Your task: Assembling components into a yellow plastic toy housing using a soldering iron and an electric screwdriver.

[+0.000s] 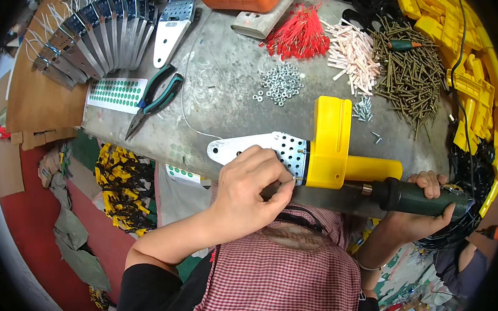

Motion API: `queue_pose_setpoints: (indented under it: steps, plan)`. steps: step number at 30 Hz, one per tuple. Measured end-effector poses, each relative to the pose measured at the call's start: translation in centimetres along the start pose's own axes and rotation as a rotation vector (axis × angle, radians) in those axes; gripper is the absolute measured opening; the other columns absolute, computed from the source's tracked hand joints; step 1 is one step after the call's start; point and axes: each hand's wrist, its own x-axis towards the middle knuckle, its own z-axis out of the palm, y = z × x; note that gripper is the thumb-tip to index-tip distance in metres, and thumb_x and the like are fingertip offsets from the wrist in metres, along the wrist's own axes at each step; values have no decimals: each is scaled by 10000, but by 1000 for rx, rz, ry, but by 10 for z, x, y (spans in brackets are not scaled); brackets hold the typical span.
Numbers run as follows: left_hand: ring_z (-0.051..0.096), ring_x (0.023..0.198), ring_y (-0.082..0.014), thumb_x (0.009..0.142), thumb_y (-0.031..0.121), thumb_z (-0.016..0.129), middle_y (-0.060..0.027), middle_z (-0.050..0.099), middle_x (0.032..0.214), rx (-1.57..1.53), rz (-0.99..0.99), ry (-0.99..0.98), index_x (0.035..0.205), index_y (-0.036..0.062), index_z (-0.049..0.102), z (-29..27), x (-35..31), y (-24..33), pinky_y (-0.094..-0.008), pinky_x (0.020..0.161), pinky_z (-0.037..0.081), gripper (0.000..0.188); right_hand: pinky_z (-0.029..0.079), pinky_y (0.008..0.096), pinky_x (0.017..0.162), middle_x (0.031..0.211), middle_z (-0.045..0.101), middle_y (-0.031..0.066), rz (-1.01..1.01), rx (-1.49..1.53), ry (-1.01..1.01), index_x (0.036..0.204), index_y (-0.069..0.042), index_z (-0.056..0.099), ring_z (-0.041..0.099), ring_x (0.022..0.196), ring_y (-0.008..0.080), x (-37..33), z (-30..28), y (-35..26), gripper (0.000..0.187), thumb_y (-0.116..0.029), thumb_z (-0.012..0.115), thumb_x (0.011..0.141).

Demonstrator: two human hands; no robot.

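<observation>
My left hand (250,188) pinches the perforated end of a flat metal plate (243,147) at the near edge of the grey worktable (222,83). A yellow plastic housing (331,145) is fitted onto that plate's right end. My right hand (418,211) grips a dark green electric screwdriver (420,197), whose tip points left into the base of the yellow housing, close to my left fingertips.
Green-handled pliers (157,98) and a sheet of green dot stickers (117,92) lie at left, below a fanned row of metal plates (96,36). Nuts (280,84), red ties (300,35), white plugs (352,55), brass screws (409,77) and yellow housings (466,68) fill the right.
</observation>
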Motion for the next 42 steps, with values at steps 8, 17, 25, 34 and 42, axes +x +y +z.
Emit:
queue_pose_setpoints:
  steps: [8,17,25,34,42]
  plan:
    - [540,628,-228,652,-9,745,-68,594,710,-17,79,32,729,42,618,8,-3,-9,-325,557,406,156,462,330,796,811,470,27,10,83,-1,1049,-5,482,491,712,141,0,-3,1,374,-317,579,867]
    - [623,701,-228,672,16,767,-80,646,759,-20,118,-88,834,31,701,-3,7,-14,-323,621,474,176,462,313,772,773,432,7,25,116,66,1025,-14,429,486,713,131,-1,5,6,345,-247,600,836]
    - [597,657,-246,694,11,735,-87,610,721,-95,123,-166,763,22,695,1,23,-16,-338,584,471,81,442,302,689,734,446,-12,-37,68,235,976,-77,488,469,644,116,3,2,10,365,-403,591,849]
    - [568,606,-249,645,-18,738,-103,585,689,-55,78,-123,746,21,642,-1,7,-13,-327,563,442,145,405,333,694,681,481,-16,-63,113,340,973,-112,579,467,621,147,-10,20,18,494,-580,490,845]
    - [583,855,-303,689,244,820,-109,629,955,284,206,-135,1022,31,662,-25,2,-10,-414,793,453,427,453,346,839,929,622,137,-262,-894,403,1110,-27,528,572,846,222,20,27,-40,360,-353,449,979]
